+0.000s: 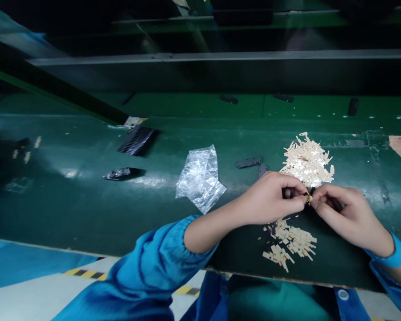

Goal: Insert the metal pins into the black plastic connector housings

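My left hand (282,196) and my right hand (345,211) meet over the green bench, fingertips pinched from both sides on one small part (309,199). It shows yellowish and dark bits; its exact kind is too small to tell. Just beyond the hands lies a heap of small cream-coloured flat strips (307,160). Nearer to me, below my left wrist, is a second, looser pile of similar strips (292,240), with tiny dark bits at its left side. Two black flat plates (249,162) rest beyond my left hand, one partly hidden behind it.
Clear plastic bags (202,178) lie left of my left forearm. Further left are a stack of black ribbed parts (136,140) and a dark shiny piece (122,173). A green post (70,91) slants down to the bench. Black pieces (353,106) lie along the back ledge.
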A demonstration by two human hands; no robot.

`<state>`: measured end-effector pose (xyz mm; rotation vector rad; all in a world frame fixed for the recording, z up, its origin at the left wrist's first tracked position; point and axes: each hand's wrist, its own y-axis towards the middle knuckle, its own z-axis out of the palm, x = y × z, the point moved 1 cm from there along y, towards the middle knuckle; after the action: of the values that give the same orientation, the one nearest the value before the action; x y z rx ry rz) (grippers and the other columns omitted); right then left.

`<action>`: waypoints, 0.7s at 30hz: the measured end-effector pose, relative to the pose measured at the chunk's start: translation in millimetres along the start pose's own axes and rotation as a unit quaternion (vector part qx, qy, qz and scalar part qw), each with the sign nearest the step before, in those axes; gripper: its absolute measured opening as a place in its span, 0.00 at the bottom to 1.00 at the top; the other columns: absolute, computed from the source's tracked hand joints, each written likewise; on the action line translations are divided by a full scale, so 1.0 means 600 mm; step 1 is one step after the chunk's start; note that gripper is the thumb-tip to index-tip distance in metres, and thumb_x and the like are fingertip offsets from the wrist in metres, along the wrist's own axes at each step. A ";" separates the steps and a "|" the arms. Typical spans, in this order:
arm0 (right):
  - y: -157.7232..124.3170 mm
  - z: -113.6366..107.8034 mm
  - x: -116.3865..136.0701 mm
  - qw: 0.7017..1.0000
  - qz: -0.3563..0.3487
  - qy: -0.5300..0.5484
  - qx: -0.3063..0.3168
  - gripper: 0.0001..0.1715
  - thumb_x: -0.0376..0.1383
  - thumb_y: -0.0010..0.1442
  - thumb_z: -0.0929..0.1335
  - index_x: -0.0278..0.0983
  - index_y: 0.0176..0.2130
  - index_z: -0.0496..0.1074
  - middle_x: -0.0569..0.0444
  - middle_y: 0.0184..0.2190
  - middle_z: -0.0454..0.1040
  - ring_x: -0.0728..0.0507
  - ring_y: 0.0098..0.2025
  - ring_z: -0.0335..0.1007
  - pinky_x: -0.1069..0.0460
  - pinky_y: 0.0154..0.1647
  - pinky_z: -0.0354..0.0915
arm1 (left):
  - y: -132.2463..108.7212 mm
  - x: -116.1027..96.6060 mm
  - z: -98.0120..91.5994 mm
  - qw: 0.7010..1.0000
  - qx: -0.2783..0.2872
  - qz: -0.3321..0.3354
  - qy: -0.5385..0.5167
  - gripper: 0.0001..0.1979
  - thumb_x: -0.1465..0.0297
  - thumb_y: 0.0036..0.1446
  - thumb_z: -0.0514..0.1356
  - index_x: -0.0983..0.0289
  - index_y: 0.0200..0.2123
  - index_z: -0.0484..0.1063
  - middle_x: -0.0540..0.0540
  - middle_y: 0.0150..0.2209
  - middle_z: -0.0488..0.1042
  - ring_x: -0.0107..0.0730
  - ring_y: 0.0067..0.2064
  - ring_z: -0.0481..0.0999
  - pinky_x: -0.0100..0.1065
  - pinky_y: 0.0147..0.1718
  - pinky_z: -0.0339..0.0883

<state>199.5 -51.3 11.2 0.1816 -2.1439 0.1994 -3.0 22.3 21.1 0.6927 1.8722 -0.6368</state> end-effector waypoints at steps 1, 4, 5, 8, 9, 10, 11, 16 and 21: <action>-0.001 0.001 -0.001 0.999 0.002 -0.015 -0.040 0.03 0.33 0.64 0.69 0.40 0.35 0.73 0.59 0.24 0.69 0.47 0.24 0.63 0.51 0.25 0.58 | -0.001 0.001 0.002 1.000 -0.024 0.005 0.019 0.06 0.71 0.57 0.62 0.63 0.34 0.81 0.50 0.30 0.78 0.26 0.29 0.71 0.29 0.28 0.63; -0.003 0.004 -0.002 0.991 -0.011 -0.047 -0.122 0.02 0.35 0.62 0.73 0.40 0.35 0.77 0.58 0.24 0.71 0.47 0.24 0.63 0.50 0.26 0.59 | -0.006 0.002 0.008 0.992 -0.087 0.030 0.087 0.06 0.70 0.57 0.62 0.62 0.35 0.81 0.52 0.33 0.80 0.30 0.33 0.75 0.31 0.32 0.66; -0.003 0.006 -0.001 0.991 -0.019 -0.045 -0.124 0.02 0.35 0.62 0.73 0.40 0.35 0.78 0.57 0.25 0.73 0.47 0.24 0.64 0.50 0.26 0.60 | -0.007 0.001 0.011 0.988 -0.097 0.043 0.109 0.06 0.70 0.57 0.62 0.62 0.35 0.81 0.52 0.33 0.81 0.31 0.34 0.76 0.32 0.34 0.67; -0.002 0.010 0.000 0.994 -0.029 -0.025 -0.106 0.05 0.34 0.63 0.72 0.39 0.35 0.81 0.55 0.25 0.77 0.46 0.25 0.68 0.50 0.26 0.63 | -0.011 -0.001 0.019 0.981 -0.094 0.078 0.153 0.07 0.71 0.59 0.61 0.62 0.34 0.80 0.52 0.33 0.82 0.33 0.36 0.78 0.34 0.38 0.69; -0.002 0.011 0.000 0.994 -0.028 -0.020 -0.103 0.06 0.34 0.63 0.71 0.39 0.35 0.81 0.55 0.25 0.78 0.46 0.25 0.69 0.50 0.27 0.64 | -0.012 -0.002 0.021 0.979 -0.089 0.086 0.163 0.07 0.72 0.60 0.60 0.62 0.35 0.80 0.51 0.33 0.82 0.33 0.36 0.79 0.34 0.39 0.70; -0.001 0.012 0.000 0.995 -0.023 -0.016 -0.099 0.07 0.33 0.63 0.71 0.39 0.33 0.81 0.55 0.25 0.78 0.45 0.25 0.69 0.50 0.26 0.64 | -0.013 -0.002 0.023 0.977 -0.083 0.091 0.172 0.08 0.72 0.60 0.60 0.62 0.35 0.81 0.51 0.33 0.82 0.33 0.37 0.79 0.34 0.39 0.70; -0.001 0.012 0.000 0.995 -0.017 -0.012 -0.096 0.08 0.33 0.62 0.71 0.39 0.32 0.81 0.56 0.24 0.78 0.45 0.24 0.69 0.51 0.26 0.64 | -0.013 -0.003 0.024 0.976 -0.079 0.095 0.179 0.08 0.72 0.61 0.59 0.62 0.36 0.81 0.51 0.34 0.82 0.33 0.37 0.79 0.35 0.40 0.71; 0.000 0.014 -0.001 0.996 0.025 0.017 -0.085 0.10 0.33 0.61 0.70 0.39 0.30 0.82 0.55 0.24 0.79 0.45 0.24 0.71 0.51 0.24 0.64 | -0.013 -0.002 0.027 0.973 -0.072 0.109 0.187 0.09 0.72 0.61 0.59 0.62 0.37 0.81 0.51 0.34 0.82 0.33 0.38 0.79 0.36 0.41 0.71; 0.002 0.010 -0.005 0.993 0.036 0.013 -0.114 0.09 0.32 0.57 0.71 0.39 0.27 0.81 0.56 0.22 0.77 0.45 0.22 0.69 0.51 0.22 0.64 | -0.013 -0.003 0.027 0.981 -0.071 0.095 0.154 0.09 0.71 0.61 0.59 0.61 0.35 0.81 0.51 0.33 0.82 0.32 0.36 0.79 0.35 0.39 0.71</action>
<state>195.7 -51.2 5.4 -0.0307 -2.1290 -0.0038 2.2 5.5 17.7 0.9028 2.0781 -0.2790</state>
